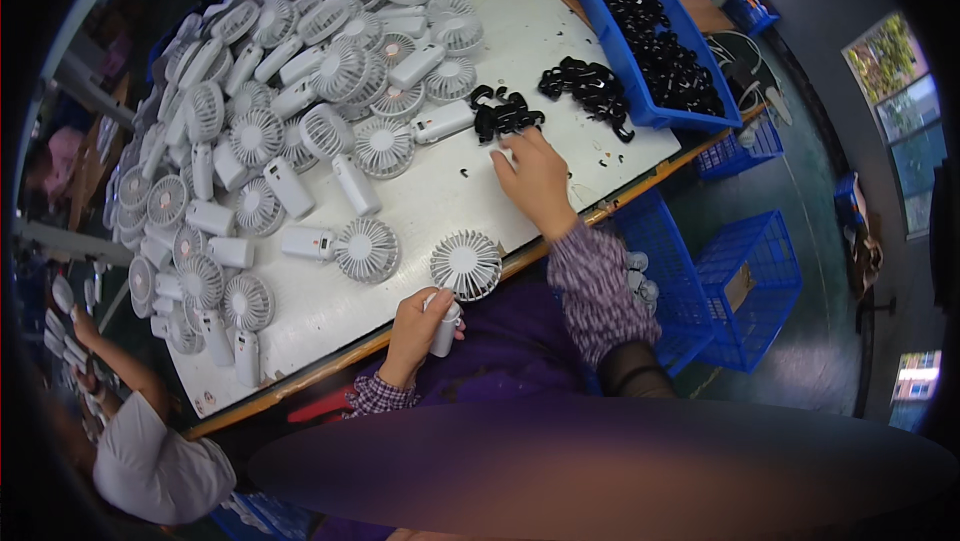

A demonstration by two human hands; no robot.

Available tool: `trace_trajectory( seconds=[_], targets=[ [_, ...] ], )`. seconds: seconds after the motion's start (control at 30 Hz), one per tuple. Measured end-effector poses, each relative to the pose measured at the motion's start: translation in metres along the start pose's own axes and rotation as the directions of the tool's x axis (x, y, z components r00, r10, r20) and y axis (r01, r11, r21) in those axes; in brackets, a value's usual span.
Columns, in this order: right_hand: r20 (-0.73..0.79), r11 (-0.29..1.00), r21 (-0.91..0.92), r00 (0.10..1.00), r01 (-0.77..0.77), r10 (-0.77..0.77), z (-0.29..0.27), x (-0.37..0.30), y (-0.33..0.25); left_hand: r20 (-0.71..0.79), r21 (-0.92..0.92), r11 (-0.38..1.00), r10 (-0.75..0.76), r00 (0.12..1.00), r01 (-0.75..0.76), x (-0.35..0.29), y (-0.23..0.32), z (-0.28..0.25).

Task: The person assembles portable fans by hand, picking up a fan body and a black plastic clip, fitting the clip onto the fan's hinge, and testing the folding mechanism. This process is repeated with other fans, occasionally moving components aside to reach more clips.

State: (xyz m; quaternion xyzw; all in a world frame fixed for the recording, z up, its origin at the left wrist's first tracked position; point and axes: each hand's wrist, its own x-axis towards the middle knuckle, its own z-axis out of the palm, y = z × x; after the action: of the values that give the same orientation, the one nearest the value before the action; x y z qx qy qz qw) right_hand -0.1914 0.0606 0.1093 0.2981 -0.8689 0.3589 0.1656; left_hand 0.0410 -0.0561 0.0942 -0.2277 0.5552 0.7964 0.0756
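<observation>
White plastic makes up the handheld fan — its handle gripped in the left hand, its round head over the near edge of the table. Forward and to the right, the right hand has its fingertips at a small heap of glossy black pieces — whether they pinch one, I cannot tell. A second black cluster lies near a blue tray holding more; piled fans crowd the table's left side.
</observation>
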Motion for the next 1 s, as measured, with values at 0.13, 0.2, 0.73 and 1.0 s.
trace_trajectory(
  seconds=[0.13,0.2,0.73,1.0],
  targets=[
    [0.181,0.932,-0.358,0.983,0.047,0.02,0.038,0.04,0.037,0.048,-0.016,0.997,0.075,0.996,-0.074,-0.002,-0.003,-0.004],
    [0.187,0.944,-0.328,0.978,-0.03,0.096,0.034,0.046,0.045,0.012,-0.082,0.996,0.047,0.999,-0.046,-0.003,-0.009,-0.01],
    [0.719,-0.359,0.667,0.691,-0.653,0.079,-0.028,-0.104,-0.06,-0.056,0.182,0.821,0.558,0.828,-0.541,0.02,0.012,0.001],
    [0.711,-0.2,0.703,0.675,-0.683,0.196,-0.019,-0.132,-0.097,-0.127,0.326,0.803,0.56,0.819,-0.499,0.019,0.012,0.007]
  ],
)
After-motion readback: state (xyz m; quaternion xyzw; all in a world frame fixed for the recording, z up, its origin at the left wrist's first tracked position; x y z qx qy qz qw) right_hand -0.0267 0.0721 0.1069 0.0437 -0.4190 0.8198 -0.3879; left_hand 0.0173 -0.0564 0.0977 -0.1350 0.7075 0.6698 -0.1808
